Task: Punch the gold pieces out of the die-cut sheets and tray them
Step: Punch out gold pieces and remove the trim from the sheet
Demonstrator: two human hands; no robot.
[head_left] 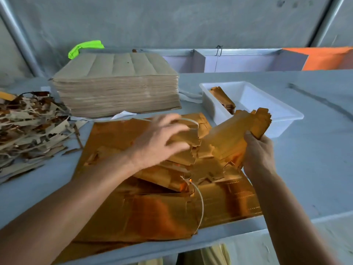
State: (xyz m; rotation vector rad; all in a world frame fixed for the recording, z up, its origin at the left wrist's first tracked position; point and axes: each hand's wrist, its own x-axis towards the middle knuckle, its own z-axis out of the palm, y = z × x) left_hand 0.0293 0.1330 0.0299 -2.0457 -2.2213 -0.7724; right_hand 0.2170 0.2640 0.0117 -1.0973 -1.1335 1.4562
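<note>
Tray point(282, 119) sits just beyond my right hand point(257, 152), which grips the punched gold stack point(235, 134), its long axis aimed there; left hand point(158, 142), blurred, rests fingers on loose gold pieces point(183, 148).

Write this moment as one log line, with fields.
right hand: holds gold pieces | left hand: on gold sheets | tray: partly filled

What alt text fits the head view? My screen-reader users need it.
A person's right hand grips a bundle of gold pieces near a white tray, while the left hand rests on gold die-cut sheets on a grey table.
</note>
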